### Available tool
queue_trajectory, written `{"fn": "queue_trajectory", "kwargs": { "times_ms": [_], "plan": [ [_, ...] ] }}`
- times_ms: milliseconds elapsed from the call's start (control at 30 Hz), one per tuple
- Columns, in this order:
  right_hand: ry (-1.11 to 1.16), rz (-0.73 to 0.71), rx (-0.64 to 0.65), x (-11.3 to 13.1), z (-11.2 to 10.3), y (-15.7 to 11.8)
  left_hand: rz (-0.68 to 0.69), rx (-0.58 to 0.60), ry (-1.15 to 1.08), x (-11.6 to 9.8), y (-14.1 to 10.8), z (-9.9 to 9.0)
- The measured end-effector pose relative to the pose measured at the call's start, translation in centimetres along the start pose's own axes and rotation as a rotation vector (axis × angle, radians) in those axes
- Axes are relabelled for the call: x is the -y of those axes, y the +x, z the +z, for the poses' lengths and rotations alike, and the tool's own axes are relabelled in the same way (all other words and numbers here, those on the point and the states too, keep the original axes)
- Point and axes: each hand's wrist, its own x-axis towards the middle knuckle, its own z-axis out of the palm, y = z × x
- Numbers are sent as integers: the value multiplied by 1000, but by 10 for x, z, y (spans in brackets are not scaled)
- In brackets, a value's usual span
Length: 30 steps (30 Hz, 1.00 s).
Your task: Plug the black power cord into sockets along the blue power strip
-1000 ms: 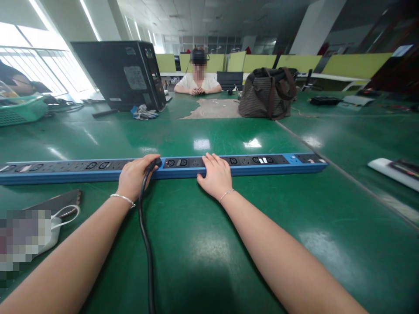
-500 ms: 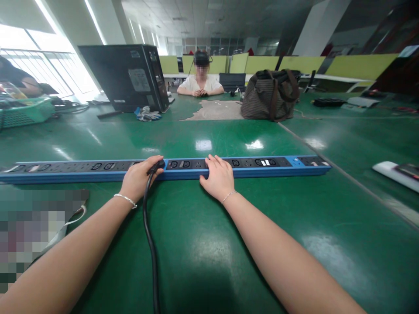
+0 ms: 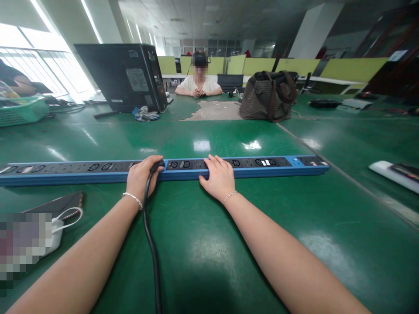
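Note:
A long blue power strip (image 3: 278, 172) with black sockets lies across the green table (image 3: 209, 218). My left hand (image 3: 142, 176) is closed around a black power plug (image 3: 158, 165) at the strip, left of its middle. How deep the plug sits in a socket is hidden by my fingers. From the plug a thick black cable (image 3: 151, 248) runs down toward me. My right hand (image 3: 218, 176) grips the strip right of the plug, fingers over the top and thumb against the near side.
Beyond the strip stand a black computer case (image 3: 121, 78), grey-blue gloves (image 3: 145, 114) and a brown bag (image 3: 268, 96). A person (image 3: 199, 80) sits across the table. At left is a green basket (image 3: 22, 111); at right lies a white bar-shaped object (image 3: 389, 171).
My left wrist and forearm have swung a little to the right, with the fingers still at the plug. My right hand keeps its hold. The view has shifted slightly.

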Motion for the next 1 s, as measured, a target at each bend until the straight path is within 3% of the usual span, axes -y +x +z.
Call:
{"fn": "queue_trajectory", "kwargs": {
  "times_ms": [133, 267, 400, 633, 833, 1000],
  "plan": [
    [-5, -5, -5, 0, 0, 0, -145, -231, -140, 4, 0, -1],
    [2, -1, -6, 0, 0, 0, -226, -297, -116, 9, 2, -12],
    [7, 0, -5, -1, 1, 0, -275, -515, -107, 32, 6, -26],
    [8, 4, -5, -1, 1, 0, -503, -406, -93, 72, 5, -34],
    [12, 2, -10, -2, 1, 0, -471, -330, -57, 80, 2, -36],
    [9, 1, -14, -1, 2, 0, -454, -346, -49, 85, -1, -35]
  ]
}}
